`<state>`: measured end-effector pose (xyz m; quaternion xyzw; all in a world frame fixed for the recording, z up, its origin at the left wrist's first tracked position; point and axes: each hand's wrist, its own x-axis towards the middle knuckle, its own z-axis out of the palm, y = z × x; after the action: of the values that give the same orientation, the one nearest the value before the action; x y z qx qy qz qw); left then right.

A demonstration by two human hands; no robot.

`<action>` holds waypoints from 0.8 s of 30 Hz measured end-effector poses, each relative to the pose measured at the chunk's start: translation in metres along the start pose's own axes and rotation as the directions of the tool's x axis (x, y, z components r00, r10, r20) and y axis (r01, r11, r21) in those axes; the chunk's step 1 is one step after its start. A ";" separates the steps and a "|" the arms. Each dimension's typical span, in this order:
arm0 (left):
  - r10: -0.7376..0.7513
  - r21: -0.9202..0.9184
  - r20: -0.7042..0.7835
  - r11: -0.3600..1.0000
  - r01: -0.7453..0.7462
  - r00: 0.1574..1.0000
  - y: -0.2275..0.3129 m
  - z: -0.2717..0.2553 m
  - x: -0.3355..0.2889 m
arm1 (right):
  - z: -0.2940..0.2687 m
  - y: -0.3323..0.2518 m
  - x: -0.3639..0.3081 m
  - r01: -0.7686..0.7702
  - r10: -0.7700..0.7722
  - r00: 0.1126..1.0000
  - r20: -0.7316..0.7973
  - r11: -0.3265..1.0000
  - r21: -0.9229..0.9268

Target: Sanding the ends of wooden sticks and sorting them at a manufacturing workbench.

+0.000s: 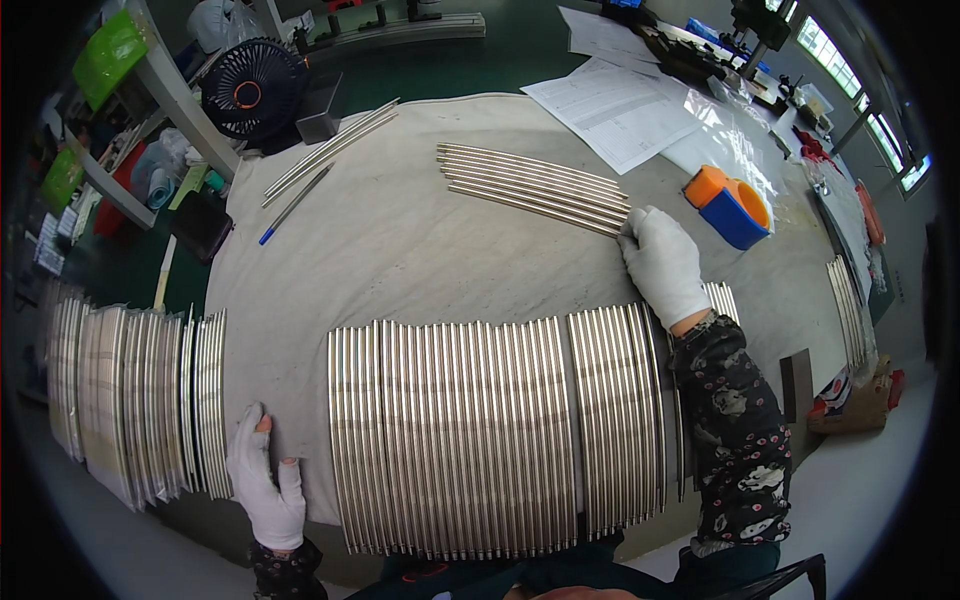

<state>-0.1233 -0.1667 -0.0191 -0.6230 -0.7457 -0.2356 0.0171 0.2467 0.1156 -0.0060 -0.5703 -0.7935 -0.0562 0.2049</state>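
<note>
A wide row of shiny metal rods [455, 440] lies side by side on the cloth-covered table, close to me. A narrower set of the same rods [617, 420] adjoins it on the right, partly under my right forearm. Farther off, several rods [530, 185] lie slanted in a loose group. My right hand [662, 262], in a white glove, is closed at the right end of the nearest rod there; its fingertips are partly hidden. My left hand [268, 485], gloved with bare fingertips showing, rests with fingers apart beside the left-hand rods [212, 400], holding nothing.
Plastic-wrapped rods [105, 400] lie at the left edge. Loose rods [325, 155] and a blue-tipped pen [295, 205] are at far left, near a black fan [253, 90]. An orange-and-blue tape dispenser [735, 212], papers [615, 110] and a dark block [797, 385] occupy the right side.
</note>
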 end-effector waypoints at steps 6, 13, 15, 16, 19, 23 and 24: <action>-0.001 0.024 0.016 1.000 0.000 1.000 0.001 -0.001 0.002 | 0.001 0.001 -0.001 0.015 -0.015 1.000 -0.004 1.000 0.003; 0.006 -0.003 -0.010 1.000 -0.006 1.000 -0.002 0.000 0.000 | -0.006 0.000 -0.009 0.110 -0.111 0.994 -0.014 0.992 -0.058; 0.012 0.005 -0.015 1.000 -0.012 1.000 0.000 -0.004 0.000 | -0.013 -0.002 -0.013 0.146 -0.145 0.989 0.017 0.986 -0.086; 0.013 0.013 -0.005 1.000 -0.013 1.000 0.000 -0.002 0.001 | -0.010 -0.001 -0.014 0.144 -0.142 0.990 0.021 0.986 -0.088; 0.036 -0.015 -0.015 0.999 -0.037 0.999 -0.003 0.005 0.002 | -0.007 0.001 -0.018 0.169 -0.166 0.986 0.037 0.979 -0.115; 0.061 -0.016 -0.035 0.998 -0.062 0.998 -0.003 0.002 -0.001 | -0.011 -0.002 -0.024 0.219 -0.216 0.976 0.037 0.962 -0.161; 0.056 -0.020 -0.038 0.998 -0.057 0.998 -0.003 0.002 -0.002 | -0.010 -0.002 -0.025 0.240 -0.237 0.971 0.036 0.956 -0.168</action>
<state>-0.1249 -0.1679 -0.0222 -0.6396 -0.7248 -0.2543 0.0313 0.2544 0.0895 -0.0060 -0.4863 -0.8502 -0.1442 0.1408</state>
